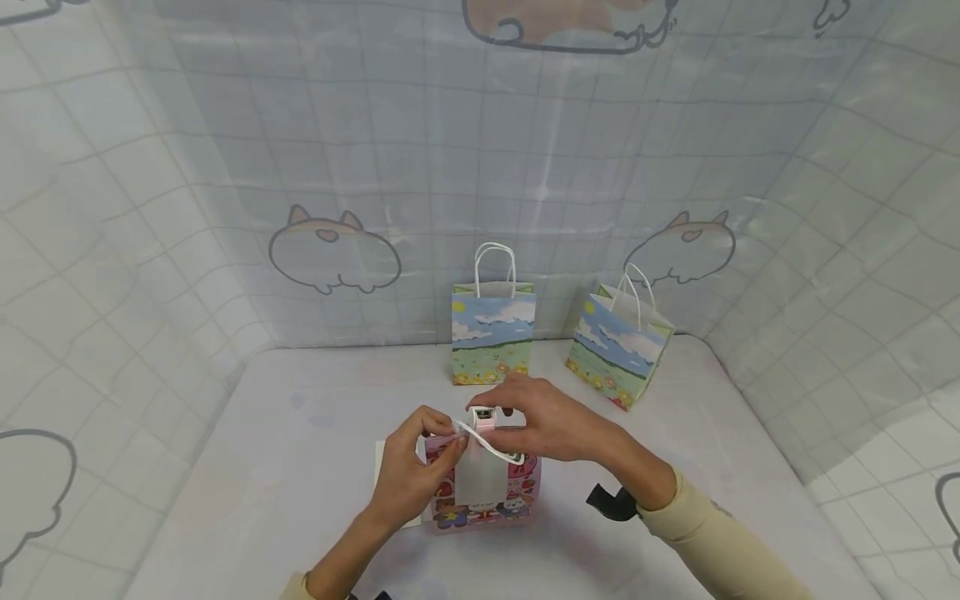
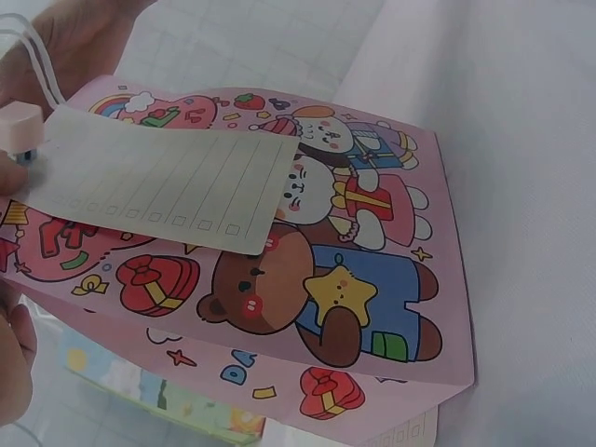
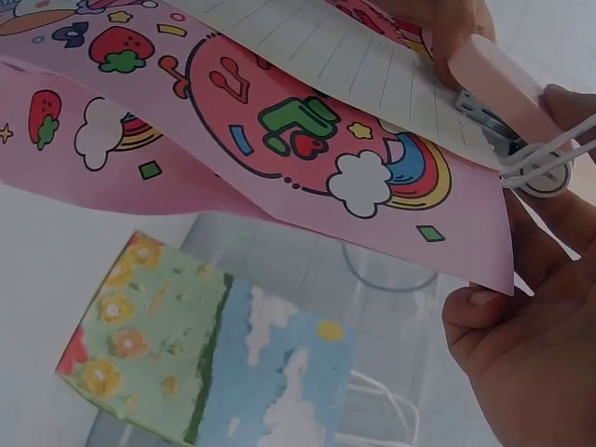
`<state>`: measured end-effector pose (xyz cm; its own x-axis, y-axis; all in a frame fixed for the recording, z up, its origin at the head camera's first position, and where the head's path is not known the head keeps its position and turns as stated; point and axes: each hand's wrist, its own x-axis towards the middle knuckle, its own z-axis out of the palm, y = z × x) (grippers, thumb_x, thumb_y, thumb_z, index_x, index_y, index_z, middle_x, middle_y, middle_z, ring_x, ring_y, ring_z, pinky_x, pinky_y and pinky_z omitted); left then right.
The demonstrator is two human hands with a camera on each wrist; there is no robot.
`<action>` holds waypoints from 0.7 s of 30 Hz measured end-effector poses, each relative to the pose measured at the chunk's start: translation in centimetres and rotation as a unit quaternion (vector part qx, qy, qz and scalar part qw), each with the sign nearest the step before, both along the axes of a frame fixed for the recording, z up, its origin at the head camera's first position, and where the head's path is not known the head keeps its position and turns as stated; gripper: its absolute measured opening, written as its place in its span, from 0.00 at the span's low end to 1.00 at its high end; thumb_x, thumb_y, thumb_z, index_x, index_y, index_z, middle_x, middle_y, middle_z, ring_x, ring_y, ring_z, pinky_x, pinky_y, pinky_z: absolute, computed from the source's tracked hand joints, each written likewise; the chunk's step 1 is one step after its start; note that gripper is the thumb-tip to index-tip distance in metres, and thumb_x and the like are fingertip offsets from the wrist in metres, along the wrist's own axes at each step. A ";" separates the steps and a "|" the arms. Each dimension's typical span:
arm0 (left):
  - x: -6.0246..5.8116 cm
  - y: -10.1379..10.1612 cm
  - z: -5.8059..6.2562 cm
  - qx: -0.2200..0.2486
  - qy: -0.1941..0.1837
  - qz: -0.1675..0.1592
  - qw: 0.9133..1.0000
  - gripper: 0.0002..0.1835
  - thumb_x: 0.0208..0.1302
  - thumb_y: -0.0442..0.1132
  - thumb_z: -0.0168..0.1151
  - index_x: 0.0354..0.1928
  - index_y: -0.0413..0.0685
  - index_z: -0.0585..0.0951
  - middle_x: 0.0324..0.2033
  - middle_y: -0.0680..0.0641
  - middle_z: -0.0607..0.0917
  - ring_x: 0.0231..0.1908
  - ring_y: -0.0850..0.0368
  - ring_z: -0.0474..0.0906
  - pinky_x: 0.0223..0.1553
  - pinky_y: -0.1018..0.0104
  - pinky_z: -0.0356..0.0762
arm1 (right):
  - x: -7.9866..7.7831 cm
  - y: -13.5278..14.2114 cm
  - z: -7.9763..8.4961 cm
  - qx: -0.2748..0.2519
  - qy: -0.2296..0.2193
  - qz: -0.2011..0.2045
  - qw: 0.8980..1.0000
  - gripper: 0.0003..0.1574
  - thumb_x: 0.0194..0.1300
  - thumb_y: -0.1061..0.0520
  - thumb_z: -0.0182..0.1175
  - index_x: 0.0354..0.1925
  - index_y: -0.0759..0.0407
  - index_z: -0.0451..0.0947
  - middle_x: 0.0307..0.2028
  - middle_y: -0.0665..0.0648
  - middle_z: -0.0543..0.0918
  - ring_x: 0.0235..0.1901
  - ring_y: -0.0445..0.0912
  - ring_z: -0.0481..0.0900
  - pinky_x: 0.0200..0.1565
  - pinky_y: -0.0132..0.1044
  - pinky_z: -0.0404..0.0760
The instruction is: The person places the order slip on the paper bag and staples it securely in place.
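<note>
A pink gift bag with cartoon animals stands upright near the front middle of the table. Against its front lies a cream checklist slip with ruled lines and small boxes. My left hand pinches the bag's top edge at the left, beside the white cord handle. In my right hand I hold a small pale-pink stapler between thumb and fingers. Its metal end is at the slip's top edge, by the bag's rim. Whether it is pressed down I cannot tell.
Behind stand two landscape-print paper bags, one upright and one turned at an angle. More cream paper lies partly hidden at the pink bag's left side. Cloth walls enclose the white table at back and sides.
</note>
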<state>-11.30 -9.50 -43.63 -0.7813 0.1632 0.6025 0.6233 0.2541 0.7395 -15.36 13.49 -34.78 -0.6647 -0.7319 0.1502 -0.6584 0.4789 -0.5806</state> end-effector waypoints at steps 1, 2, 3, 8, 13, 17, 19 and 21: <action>0.2 0.1 0.4 0.001 0.001 -0.001 1.000 0.14 0.57 0.23 0.70 0.34 0.44 0.74 0.37 0.50 0.82 0.39 0.58 0.79 0.41 0.67 0.74 | 0.0 0.1 0.0 0.003 -0.004 0.000 1.000 0.24 0.69 0.44 0.64 0.62 0.44 0.79 0.52 0.38 0.83 0.52 0.37 0.77 0.54 0.42 0.79; 0.4 0.2 0.9 0.001 0.001 -0.003 1.000 0.14 0.57 0.23 0.70 0.34 0.43 0.74 0.37 0.50 0.82 0.39 0.58 0.79 0.41 0.67 0.74 | 0.0 0.1 0.0 0.005 -0.008 0.000 1.000 0.25 0.69 0.44 0.64 0.62 0.44 0.79 0.51 0.38 0.83 0.51 0.37 0.77 0.51 0.40 0.80; 0.6 0.3 1.3 0.002 0.001 -0.004 1.000 0.13 0.57 0.23 0.70 0.34 0.43 0.74 0.37 0.50 0.82 0.39 0.58 0.79 0.40 0.67 0.74 | 0.0 0.2 0.0 0.005 -0.008 -0.001 1.000 0.25 0.69 0.43 0.64 0.62 0.44 0.80 0.51 0.38 0.83 0.50 0.37 0.77 0.49 0.39 0.80; 1.2 0.5 2.5 0.001 0.004 -0.002 1.000 0.13 0.58 0.23 0.70 0.34 0.42 0.74 0.36 0.49 0.82 0.39 0.57 0.78 0.40 0.67 0.75 | 0.0 0.4 -0.1 0.002 -0.002 -0.010 1.000 0.24 0.68 0.44 0.65 0.61 0.43 0.80 0.52 0.36 0.82 0.51 0.35 0.75 0.51 0.37 0.80; 1.1 0.4 2.6 -0.003 0.004 0.001 1.000 0.13 0.57 0.23 0.70 0.34 0.42 0.74 0.36 0.49 0.82 0.38 0.57 0.78 0.40 0.67 0.74 | -0.1 0.6 0.0 -0.006 -0.008 -0.014 1.000 0.23 0.67 0.45 0.67 0.59 0.43 0.82 0.50 0.36 0.82 0.50 0.35 0.75 0.47 0.36 0.81; 1.0 0.4 2.5 -0.005 0.002 0.000 1.000 0.13 0.57 0.23 0.70 0.34 0.42 0.75 0.36 0.49 0.82 0.38 0.58 0.78 0.41 0.66 0.74 | -0.1 0.7 0.0 -0.011 0.005 -0.009 1.000 0.22 0.66 0.45 0.67 0.57 0.43 0.82 0.48 0.35 0.82 0.50 0.35 0.75 0.48 0.36 0.80; 0.7 0.3 1.8 -0.007 0.000 0.001 1.000 0.13 0.57 0.24 0.71 0.35 0.42 0.75 0.36 0.50 0.82 0.39 0.58 0.78 0.41 0.66 0.74 | -0.1 0.7 0.0 -0.011 0.013 -0.006 1.000 0.21 0.66 0.45 0.68 0.57 0.43 0.83 0.47 0.35 0.82 0.49 0.35 0.75 0.48 0.36 0.80; 0.3 0.2 0.9 -0.008 0.000 0.001 1.000 0.13 0.57 0.25 0.71 0.35 0.43 0.75 0.37 0.50 0.82 0.39 0.57 0.78 0.42 0.66 0.73 | 0.0 0.6 0.0 -0.007 0.021 -0.005 1.000 0.22 0.66 0.45 0.68 0.57 0.44 0.83 0.46 0.36 0.83 0.49 0.35 0.74 0.47 0.36 0.80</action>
